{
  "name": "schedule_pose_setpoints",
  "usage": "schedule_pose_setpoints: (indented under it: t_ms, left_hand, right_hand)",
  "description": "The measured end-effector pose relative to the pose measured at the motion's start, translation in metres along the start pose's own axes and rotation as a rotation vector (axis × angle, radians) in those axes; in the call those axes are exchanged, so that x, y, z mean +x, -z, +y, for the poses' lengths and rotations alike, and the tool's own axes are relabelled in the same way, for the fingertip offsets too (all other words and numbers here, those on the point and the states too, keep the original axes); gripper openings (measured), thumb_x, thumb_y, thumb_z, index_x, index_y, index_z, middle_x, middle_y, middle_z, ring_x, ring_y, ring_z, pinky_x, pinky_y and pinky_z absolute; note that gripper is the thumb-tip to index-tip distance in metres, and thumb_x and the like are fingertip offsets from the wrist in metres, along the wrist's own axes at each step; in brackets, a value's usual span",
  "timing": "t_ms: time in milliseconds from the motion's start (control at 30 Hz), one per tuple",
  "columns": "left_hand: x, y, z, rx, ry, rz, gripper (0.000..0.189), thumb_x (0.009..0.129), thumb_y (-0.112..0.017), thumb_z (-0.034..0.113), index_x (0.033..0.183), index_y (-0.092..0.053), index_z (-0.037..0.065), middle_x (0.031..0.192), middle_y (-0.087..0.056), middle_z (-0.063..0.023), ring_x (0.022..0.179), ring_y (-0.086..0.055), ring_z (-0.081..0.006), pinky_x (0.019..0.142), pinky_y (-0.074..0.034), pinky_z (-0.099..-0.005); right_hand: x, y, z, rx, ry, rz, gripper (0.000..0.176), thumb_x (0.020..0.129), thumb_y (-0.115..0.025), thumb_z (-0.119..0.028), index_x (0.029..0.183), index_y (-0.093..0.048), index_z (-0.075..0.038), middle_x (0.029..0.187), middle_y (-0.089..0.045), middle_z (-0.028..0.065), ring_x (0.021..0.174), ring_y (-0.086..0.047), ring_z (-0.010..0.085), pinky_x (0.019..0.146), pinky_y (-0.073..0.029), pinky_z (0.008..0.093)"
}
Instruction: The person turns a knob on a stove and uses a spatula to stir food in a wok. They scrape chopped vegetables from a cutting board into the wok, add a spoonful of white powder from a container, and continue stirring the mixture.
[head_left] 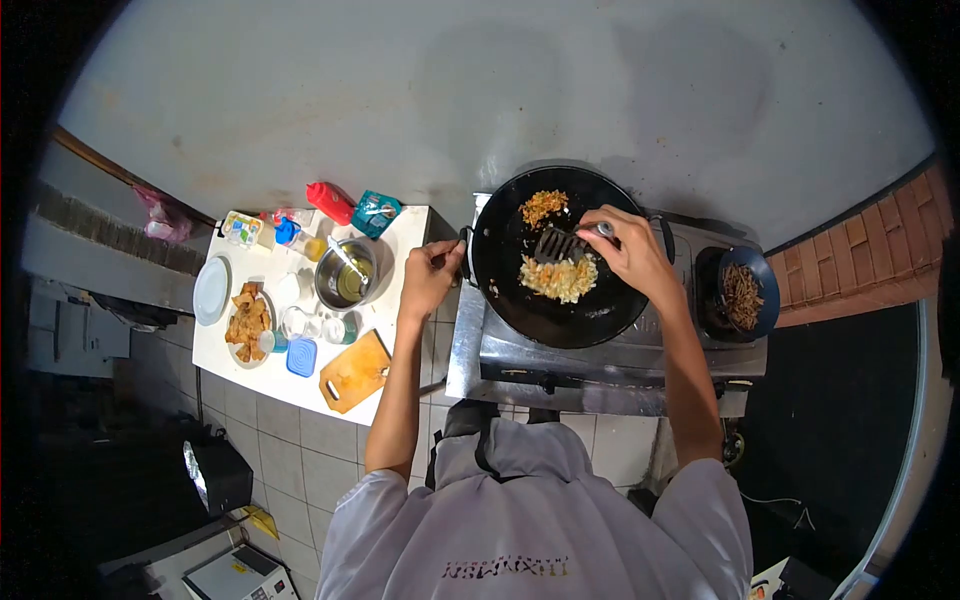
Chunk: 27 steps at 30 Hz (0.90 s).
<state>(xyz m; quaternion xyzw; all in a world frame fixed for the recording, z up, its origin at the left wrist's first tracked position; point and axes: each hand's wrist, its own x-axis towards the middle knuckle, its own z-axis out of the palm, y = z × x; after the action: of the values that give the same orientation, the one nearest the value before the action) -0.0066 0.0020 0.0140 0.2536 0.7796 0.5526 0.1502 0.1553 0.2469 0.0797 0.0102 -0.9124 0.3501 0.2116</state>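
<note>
A large black wok (560,325) sits on the steel gas stove. My left hand (430,278) is closed on its left loop handle. In my right hand (632,248) is a slotted spatula (560,243), gripped by its handle over the wok. The dark blade touches the upper edge of a pale yellow heap of chopped food, perhaps scrambled egg (560,278). Higher up the wok's far side lies a smaller browned, crumbly heap of food (543,207), apart from the pale one.
Right of the wok, a smaller pan (765,300) of brown strips rests on the stove (600,375). On the white table (220,345) at left are a steel pot (345,275), cutting board (355,372), plate of fried pieces (248,320), red bottle (330,203) and jars.
</note>
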Motion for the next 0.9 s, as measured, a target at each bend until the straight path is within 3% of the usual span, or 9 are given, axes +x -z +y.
schedule_pose_setpoints:
  t_ms: [67, 167, 300, 367, 500, 600, 633, 667, 900]
  left_hand:
    - [0.001, -0.001, 0.0, -0.002, 0.0, 0.004, 0.025, 0.089, -0.064, 0.015, 0.099, -0.067, -0.008, 0.063, -0.059, -0.0029, 0.052, -0.048, -0.0059, 0.047, -0.039, -0.0228]
    - [0.0, -0.001, 0.003, 0.044, -0.03, 0.012, 0.025, 0.089, -0.064, 0.015, 0.098, -0.066, -0.008, 0.063, -0.06, -0.0036, 0.052, -0.049, -0.0064, 0.047, -0.04, -0.0229]
    - [0.0, 0.0, 0.005, 0.032, -0.013, 0.007, 0.027, 0.089, -0.064, 0.016, 0.099, -0.066, -0.009, 0.063, -0.06, -0.0048, 0.05, -0.05, -0.0074, 0.047, -0.04, -0.0227]
    - [-0.001, -0.001, 0.001, 0.039, -0.026, 0.028, 0.027, 0.089, -0.064, 0.017, 0.099, -0.066, -0.009, 0.063, -0.06, -0.0046, 0.049, -0.049, -0.0074, 0.047, -0.04, -0.0228]
    - [0.0, -0.003, -0.001, 0.031, -0.025, 0.031, 0.028, 0.089, -0.064, 0.018, 0.099, -0.066, -0.009, 0.062, -0.06, -0.0045, 0.051, -0.049, -0.0069, 0.047, -0.04, -0.0235]
    - [-0.001, -0.004, 0.0, 0.041, -0.012, 0.042, 0.028, 0.089, -0.064, 0.018, 0.099, -0.066, -0.008, 0.063, -0.06, -0.0048, 0.053, -0.049, -0.0066, 0.048, -0.04, -0.0239]
    - [-0.002, -0.004, 0.0, 0.043, -0.01, 0.041, 0.028, 0.089, -0.064, 0.018, 0.099, -0.066, -0.008, 0.063, -0.06, -0.0048, 0.053, -0.049, -0.0066, 0.048, -0.04, -0.0239]
    - [-0.003, -0.003, 0.002, 0.054, -0.014, 0.04, 0.028, 0.089, -0.064, 0.018, 0.099, -0.066, -0.008, 0.063, -0.06, -0.0048, 0.053, -0.05, -0.0067, 0.049, -0.04, -0.024]
    - [-0.001, 0.001, -0.002, 0.102, -0.053, 0.025, 0.028, 0.088, -0.064, 0.018, 0.1, -0.067, -0.007, 0.068, -0.063, -0.0079, 0.056, -0.051, -0.0078, 0.051, -0.041, -0.0251]
  right_hand:
    - [-0.001, 0.005, -0.015, 0.055, -0.074, 0.108, 0.023, 0.086, -0.065, -0.016, 0.094, -0.062, 0.005, 0.085, -0.063, 0.0153, 0.067, -0.061, 0.03, 0.062, -0.049, 0.0353]
    - [-0.009, -0.007, -0.017, 0.067, -0.073, 0.034, 0.022, 0.086, -0.065, -0.016, 0.094, -0.062, 0.004, 0.085, -0.063, 0.0162, 0.068, -0.062, 0.0297, 0.06, -0.049, 0.0352]
    - [-0.023, -0.002, -0.02, -0.096, 0.025, 0.121, 0.021, 0.086, -0.066, -0.016, 0.092, -0.063, 0.004, 0.083, -0.064, 0.0172, 0.065, -0.063, 0.0328, 0.058, -0.049, 0.0376]
    - [-0.028, 0.011, -0.026, -0.133, -0.232, 0.357, 0.02, 0.085, -0.066, -0.016, 0.091, -0.063, 0.004, 0.074, -0.063, 0.0177, 0.06, -0.061, 0.0363, 0.056, -0.047, 0.0397]
    - [-0.03, -0.004, 0.0, -0.51, -0.356, 0.449, 0.021, 0.086, -0.062, -0.016, 0.08, -0.061, 0.005, 0.064, -0.059, 0.021, 0.059, -0.059, 0.0385, 0.052, -0.044, 0.042]
    - [-0.022, -0.019, 0.016, -0.441, -0.396, 0.532, 0.025, 0.087, -0.06, -0.017, 0.076, -0.059, 0.005, 0.062, -0.057, 0.0224, 0.058, -0.059, 0.0388, 0.052, -0.043, 0.0437]
    - [-0.016, -0.02, 0.01, -0.347, -0.484, 0.425, 0.027, 0.087, -0.059, -0.018, 0.074, -0.058, 0.005, 0.059, -0.054, 0.0222, 0.055, -0.058, 0.0384, 0.051, -0.042, 0.0436]
    - [-0.015, -0.031, 0.014, -0.331, -0.328, 0.527, 0.025, 0.087, -0.06, -0.016, 0.073, -0.057, 0.004, 0.057, -0.053, 0.0209, 0.052, -0.056, 0.0375, 0.048, -0.041, 0.0414]
    - [-0.019, -0.026, -0.014, -0.115, -0.275, 0.436, 0.019, 0.085, -0.063, -0.011, 0.074, -0.057, 0.003, 0.058, -0.055, 0.0181, 0.052, -0.056, 0.0358, 0.048, -0.041, 0.0376]
